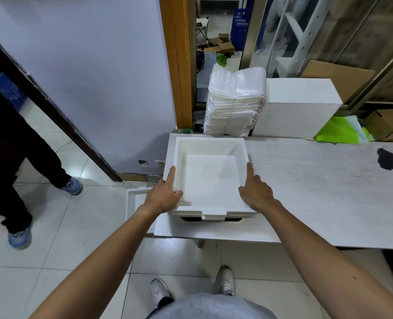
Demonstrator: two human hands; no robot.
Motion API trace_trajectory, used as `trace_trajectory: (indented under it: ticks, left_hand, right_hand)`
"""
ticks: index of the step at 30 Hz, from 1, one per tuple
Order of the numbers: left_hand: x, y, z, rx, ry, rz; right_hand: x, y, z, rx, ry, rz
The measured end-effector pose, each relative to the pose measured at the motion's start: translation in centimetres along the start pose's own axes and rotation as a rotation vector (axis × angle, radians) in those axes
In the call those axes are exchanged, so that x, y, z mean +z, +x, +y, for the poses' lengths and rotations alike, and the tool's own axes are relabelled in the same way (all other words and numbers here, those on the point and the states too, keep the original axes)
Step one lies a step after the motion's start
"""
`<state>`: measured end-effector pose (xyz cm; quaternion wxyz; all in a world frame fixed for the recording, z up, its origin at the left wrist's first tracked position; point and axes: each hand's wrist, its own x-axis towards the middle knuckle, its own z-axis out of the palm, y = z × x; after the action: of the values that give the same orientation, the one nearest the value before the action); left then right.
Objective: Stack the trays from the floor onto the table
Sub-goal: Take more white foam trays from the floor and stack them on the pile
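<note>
A white foam tray, square and deep, lies at the left end of the pale wood-grain table. It sits over a second tray, of which only a front strip and a dark gap show. My left hand grips the top tray's left rim, index finger straight along the edge. My right hand grips the right rim the same way. Another white tray lies on the floor tiles by the table's left end, partly hidden by my left forearm.
Behind the table stand a wrapped stack of white trays and a white foam block, with a green bag and cardboard boxes to the right. A dark stain marks the table. A person in black trousers and blue shoes stands at left.
</note>
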<state>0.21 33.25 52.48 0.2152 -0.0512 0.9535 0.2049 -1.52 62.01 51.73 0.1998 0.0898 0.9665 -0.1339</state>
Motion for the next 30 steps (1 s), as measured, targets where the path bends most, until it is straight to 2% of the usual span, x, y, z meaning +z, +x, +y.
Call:
trace_trajectory:
  ticks: [15, 24, 30]
  left_hand:
    - [0.7, 0.2, -0.1, 0.004, 0.083, -0.013]
    - [-3.3, 3.7, 0.9, 0.034, 0.096, -0.058]
    - [-4.9, 5.1, 1.2, 0.03, 0.144, -0.133]
  right_hand:
    - [1.3, 0.7, 0.1, -0.004, -0.02, -0.005]
    - [-2.6, 4.1, -0.6, -0.076, -0.1, -0.031]
    - [-2.2, 4.5, -0.5, -0.052, -0.065, -0.071]
